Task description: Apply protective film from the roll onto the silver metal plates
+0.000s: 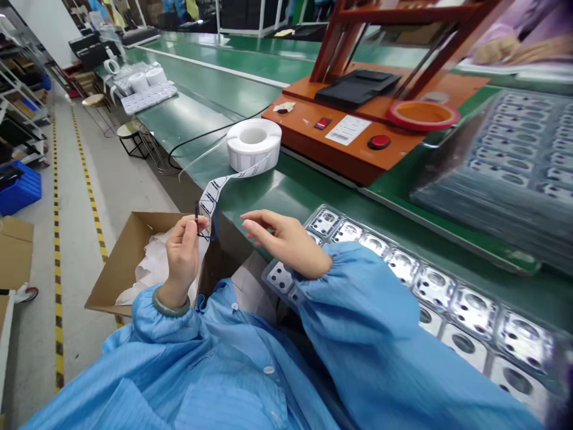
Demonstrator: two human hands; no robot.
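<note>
My left hand [182,254] is closed in a pinch on a thin black frame-like piece [197,216], held upright above an open cardboard box. Just behind that piece hangs a strip of printed labels [211,194], which runs from a white label roll [253,143] on the green bench. To the right, my right hand [289,242] is turned towards the left one, fingers stretched out and thumb apart, with nothing visible in it. Beneath my right forearm lies a clear plastic tray [400,266] of silvery square parts with round holes.
An orange press [349,134] with red buttons stands behind the roll, a red tape ring [423,114] on its base. Stacked trays [505,161] rise at right. The cardboard box [119,263] holds white paper. Another person's hands [505,51] show at the top right.
</note>
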